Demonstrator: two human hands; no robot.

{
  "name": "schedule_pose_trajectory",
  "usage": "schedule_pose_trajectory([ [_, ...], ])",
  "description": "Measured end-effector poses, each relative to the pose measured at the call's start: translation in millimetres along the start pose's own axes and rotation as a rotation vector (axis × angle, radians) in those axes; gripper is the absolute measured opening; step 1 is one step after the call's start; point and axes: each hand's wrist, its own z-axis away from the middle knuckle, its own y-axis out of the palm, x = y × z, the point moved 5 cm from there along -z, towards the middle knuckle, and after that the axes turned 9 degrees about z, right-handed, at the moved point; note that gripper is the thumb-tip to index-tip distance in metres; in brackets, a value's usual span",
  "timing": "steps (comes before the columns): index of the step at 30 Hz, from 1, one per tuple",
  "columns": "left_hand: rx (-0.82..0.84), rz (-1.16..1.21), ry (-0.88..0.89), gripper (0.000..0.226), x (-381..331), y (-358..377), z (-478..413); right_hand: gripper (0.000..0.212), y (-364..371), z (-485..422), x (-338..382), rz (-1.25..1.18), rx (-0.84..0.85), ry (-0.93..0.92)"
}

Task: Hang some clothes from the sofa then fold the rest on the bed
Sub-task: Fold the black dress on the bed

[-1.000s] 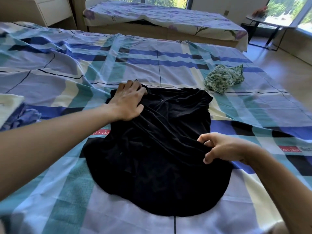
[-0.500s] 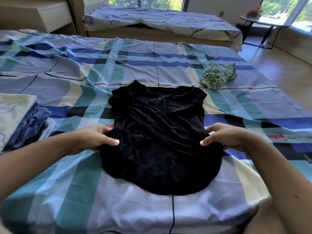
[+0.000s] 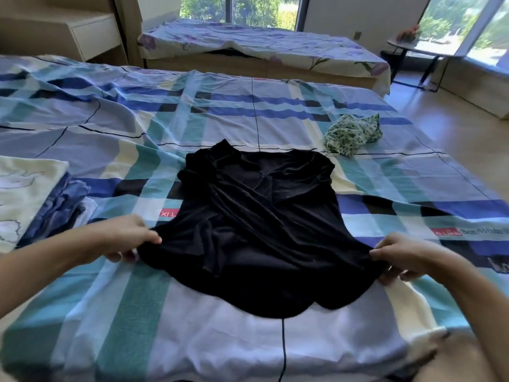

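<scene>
The bed (image 3: 192,312) fills most of the room before me. Its sheet is a plaid of blue, teal, cream and white, thinly lined in black and rumpled toward 10 o'clock. A red label is printed on it at 3 o'clock, and another is half hidden under the garment. Pale wooden floor (image 3: 462,139) runs along the bed's side from 2 to 3 o'clock.

At 12 o'clock, beyond the bed, stands a low wooden daybed (image 3: 261,42) under a lilac floral cover. Behind it a window (image 3: 242,9) shows green trees, and more glass sits at 1 o'clock. A pale cabinet (image 3: 93,34) is at 11 o'clock. A small dark-legged table (image 3: 418,48) stands by the glass at 2 o'clock.

The black top (image 3: 261,230) lies flat at the centre of the sheet, with its neck toward 12 and its hem toward 6. A folded pile (image 3: 27,194) of cream and blue cloth sits at 9 o'clock. A crumpled green cloth (image 3: 352,135) lies at 1 o'clock, near the top's shoulder without touching it.

The hands are wide apart. The left hand (image 3: 124,238) pinches the top's lower edge at 8 o'clock, and the right hand (image 3: 405,257) pinches it at 4 o'clock. The fabric is drawn out between them.
</scene>
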Motion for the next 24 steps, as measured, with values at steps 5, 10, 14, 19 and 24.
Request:
schedule_pose_trajectory([
  [5, -0.272, -0.468, 0.197, 0.039, -32, -13, -22, 0.027, -38, -26, 33, 0.224, -0.434, -0.065],
  [10, -0.364, -0.385, 0.431, 0.046, -92, -11, -70, 0.06, -58, -63, 102, 0.086, -0.415, -0.272],
  [14, -0.433, -0.277, 0.429, 0.056, -128, -23, -120, 0.096, -88, -115, 132, -0.033, -0.446, -0.288],
  [19, -0.255, -0.355, 0.414, 0.085, -157, -27, -165, 0.144, -113, -182, 140, 0.197, -0.377, -0.298],
  [24, -0.095, -0.29, 0.333, 0.111, -175, -20, -200, 0.135, -114, -204, 158, 0.309, -0.253, -0.42],
])
